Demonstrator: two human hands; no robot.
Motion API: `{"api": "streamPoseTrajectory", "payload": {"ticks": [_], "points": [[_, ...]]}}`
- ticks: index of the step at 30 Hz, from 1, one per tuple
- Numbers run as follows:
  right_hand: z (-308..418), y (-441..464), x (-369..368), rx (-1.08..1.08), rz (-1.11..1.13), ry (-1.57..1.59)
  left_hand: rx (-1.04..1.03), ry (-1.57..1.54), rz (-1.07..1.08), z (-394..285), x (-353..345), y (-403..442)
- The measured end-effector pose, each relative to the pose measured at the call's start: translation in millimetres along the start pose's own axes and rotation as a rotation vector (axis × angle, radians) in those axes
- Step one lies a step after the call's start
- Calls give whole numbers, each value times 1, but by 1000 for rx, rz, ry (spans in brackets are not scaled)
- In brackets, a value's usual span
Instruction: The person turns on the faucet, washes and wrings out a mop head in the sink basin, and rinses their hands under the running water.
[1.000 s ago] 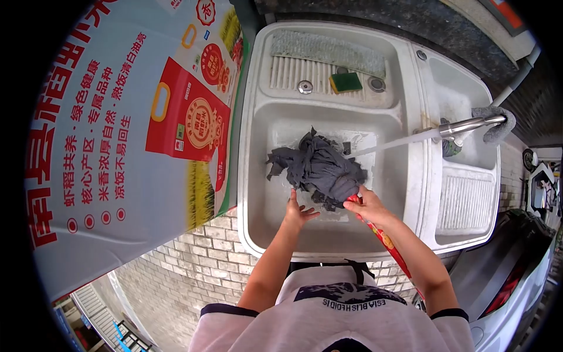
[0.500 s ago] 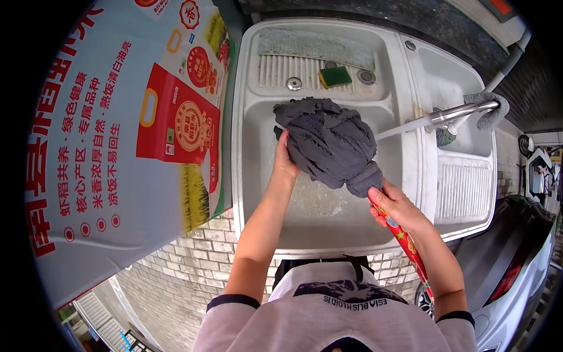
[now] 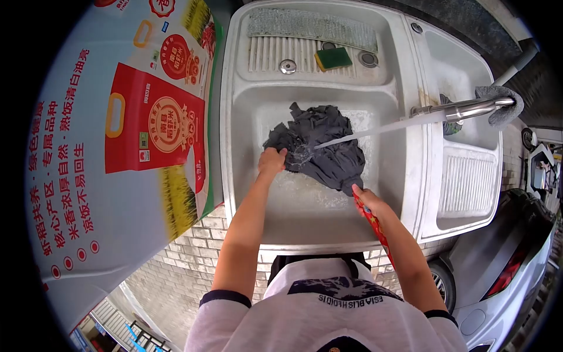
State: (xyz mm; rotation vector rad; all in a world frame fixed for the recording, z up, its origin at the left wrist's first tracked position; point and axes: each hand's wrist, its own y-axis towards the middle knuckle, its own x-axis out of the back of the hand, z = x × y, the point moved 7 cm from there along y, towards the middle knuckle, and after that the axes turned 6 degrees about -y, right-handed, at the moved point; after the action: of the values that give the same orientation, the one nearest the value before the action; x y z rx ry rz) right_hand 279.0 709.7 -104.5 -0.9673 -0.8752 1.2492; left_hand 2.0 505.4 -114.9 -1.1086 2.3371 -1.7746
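A mop with a grey cloth-strip head (image 3: 328, 138) lies spread in the white sink basin (image 3: 375, 226). My right hand (image 3: 373, 202) is closed around its red patterned handle (image 3: 375, 227), just below the head. At the head's left edge, my left hand (image 3: 272, 161) has its fingers closed on some of the grey strips. Water runs from the metal faucet (image 3: 463, 110) in a stream onto the middle of the strips and splashes there. The handle's lower end is hidden behind my right forearm.
A green and yellow sponge (image 3: 333, 59) rests on the ribbed ledge behind the basin, near a metal drain plug (image 3: 287, 66). To the right is a second sink with a washboard (image 3: 467, 186). A printed banner (image 3: 82, 193) stands at left, and a car (image 3: 492, 276) at right.
The mop head has gone lower into the basin and spread out under the stream. My left hand has moved down and left, from cupping the head's side to gripping its strips.
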Motion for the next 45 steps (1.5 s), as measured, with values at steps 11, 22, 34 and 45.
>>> {"api": "streamPoseTrajectory", "payload": {"ticks": [11,22,34,45], "points": [[4,12,-5,8,-50,-41,-814,-128,-320,-66,-90,-22],[4,12,2,-9,-80,-56,-533,-868,226,-38,-83,-19],[35,-13,9,234,-662,-758,-561,-1158,346,-36,-41,-119],[46,-20,-6,390,-555,-878,-324,-783,-316,261,117,-243]]}}
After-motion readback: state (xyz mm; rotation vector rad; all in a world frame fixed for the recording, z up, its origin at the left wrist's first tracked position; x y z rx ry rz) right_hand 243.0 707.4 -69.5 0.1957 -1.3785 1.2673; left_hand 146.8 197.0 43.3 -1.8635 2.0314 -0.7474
